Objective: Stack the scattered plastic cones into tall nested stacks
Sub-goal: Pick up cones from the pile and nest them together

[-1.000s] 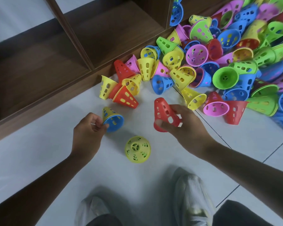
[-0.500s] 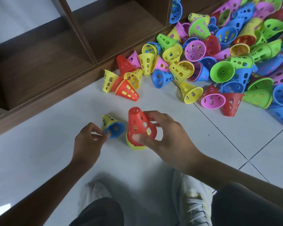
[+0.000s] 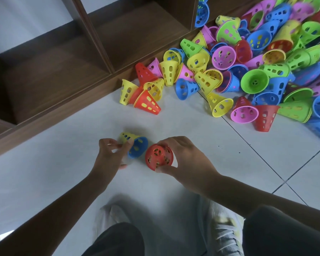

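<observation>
At frame centre, the right hand [image 3: 185, 161] grips a red cone [image 3: 158, 157] upright on the floor while the left hand [image 3: 110, 154] pinches a blue-and-yellow pair [image 3: 136, 145], likely nested next.

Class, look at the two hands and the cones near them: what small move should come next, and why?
Probably the right hand lets go of the red cone, which stands tip up on the floor. The left hand pinches a blue and yellow nested pair lying on its side right beside it, so that pair looks ready to be lifted, turned upright and set over the red cone.
</observation>
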Demonstrator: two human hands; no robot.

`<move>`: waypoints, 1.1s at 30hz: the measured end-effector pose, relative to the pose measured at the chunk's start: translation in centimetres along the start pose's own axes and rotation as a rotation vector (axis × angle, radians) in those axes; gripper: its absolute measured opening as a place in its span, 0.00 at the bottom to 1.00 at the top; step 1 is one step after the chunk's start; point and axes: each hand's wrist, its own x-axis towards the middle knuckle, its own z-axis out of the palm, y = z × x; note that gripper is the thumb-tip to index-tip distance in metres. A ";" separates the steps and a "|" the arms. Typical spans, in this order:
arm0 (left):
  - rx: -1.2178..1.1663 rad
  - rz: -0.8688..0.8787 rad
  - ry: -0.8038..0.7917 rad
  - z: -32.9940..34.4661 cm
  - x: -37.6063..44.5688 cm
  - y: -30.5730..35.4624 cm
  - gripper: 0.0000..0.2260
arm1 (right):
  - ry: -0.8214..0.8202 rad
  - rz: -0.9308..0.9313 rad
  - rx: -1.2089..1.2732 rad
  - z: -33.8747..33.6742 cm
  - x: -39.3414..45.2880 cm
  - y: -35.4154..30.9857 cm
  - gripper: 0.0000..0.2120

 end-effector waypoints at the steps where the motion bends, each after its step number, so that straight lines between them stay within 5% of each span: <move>1: -0.018 -0.031 0.009 0.1 0.5 0.2 0.27 | -0.017 0.002 -0.025 0.0 0.1 0.1 0.27; 6: -0.001 -0.125 -0.029 0.5 1.7 1.4 0.28 | -0.047 -0.044 -0.107 0.2 0.0 0.9 0.32; 10: -0.052 -0.139 -0.067 0.8 1.6 1.6 0.14 | -0.061 -0.040 -0.140 0.1 -0.7 2.2 0.36; 26: -0.037 -0.311 -0.207 2.4 3.1 3.3 0.30 | 0.242 0.054 -0.500 -10.5 2.6 12.3 0.27; 30: -0.133 -0.326 -0.234 2.6 3.2 3.8 0.27 | 0.172 0.161 -0.526 -12.5 3.6 14.3 0.29; 33: -0.207 -0.349 -0.265 1.8 3.6 4.0 0.39 | 0.089 0.226 -0.484 -12.9 3.9 14.9 0.31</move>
